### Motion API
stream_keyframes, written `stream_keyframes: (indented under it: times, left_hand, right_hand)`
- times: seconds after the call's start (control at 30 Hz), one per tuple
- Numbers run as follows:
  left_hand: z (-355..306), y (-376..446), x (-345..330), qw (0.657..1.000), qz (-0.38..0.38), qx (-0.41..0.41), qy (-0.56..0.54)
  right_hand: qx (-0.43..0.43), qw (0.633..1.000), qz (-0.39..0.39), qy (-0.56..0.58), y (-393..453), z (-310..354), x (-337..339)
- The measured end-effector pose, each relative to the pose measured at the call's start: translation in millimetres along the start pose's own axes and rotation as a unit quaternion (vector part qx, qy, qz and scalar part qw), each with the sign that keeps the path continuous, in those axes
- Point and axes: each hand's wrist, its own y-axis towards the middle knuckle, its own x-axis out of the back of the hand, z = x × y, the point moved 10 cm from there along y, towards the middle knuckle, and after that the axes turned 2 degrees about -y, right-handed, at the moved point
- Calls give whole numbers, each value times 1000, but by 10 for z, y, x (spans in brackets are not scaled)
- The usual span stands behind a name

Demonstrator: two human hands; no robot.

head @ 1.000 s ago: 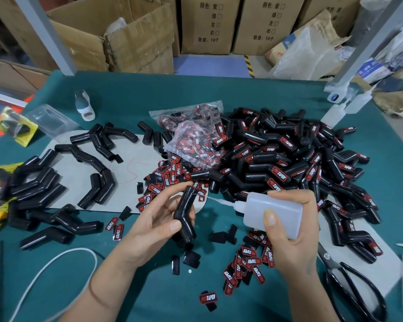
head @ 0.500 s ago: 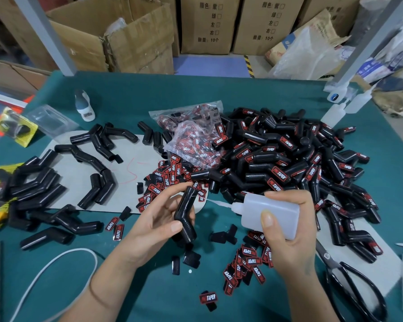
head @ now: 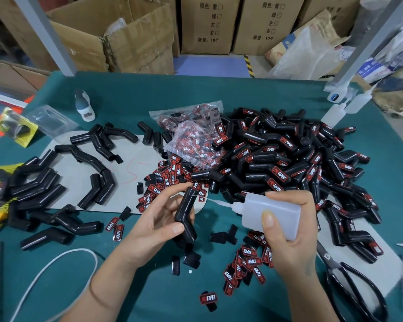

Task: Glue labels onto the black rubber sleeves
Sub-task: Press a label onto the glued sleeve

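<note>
The left hand (head: pixel 158 219) gripped a bent black rubber sleeve (head: pixel 186 214) upright above the green worktop (head: pixel 219 89). The right hand (head: pixel 289 235) clasped a translucent glue bottle (head: pixel 270 211), its thin nozzle tip at the sleeve's upper end. Loose red-and-black labels (head: pixel 249 263) lay just below the hands. Labelled sleeves (head: pixel 289 163) were heaped behind, bare sleeves (head: pixel 37 189) to the left, black scissors (head: pixel 354 287) at the right.

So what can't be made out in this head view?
- Whether glue is out on the held sleeve: the bottle tip is too thin to tell.
- Scissors: handles cut off by the bottom edge.
- Left pile of sleeves: blurred near the edge.
- Bag contents: wrinkled plastic obscures them.
</note>
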Motion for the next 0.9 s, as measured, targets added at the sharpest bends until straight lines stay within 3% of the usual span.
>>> stream_keyframes:
  times: [0.9]
  left_hand:
    - [-38, -5, 17, 1000, -18, -4, 20]
  right_hand:
    - [15, 1000, 6, -13, 5, 37, -9]
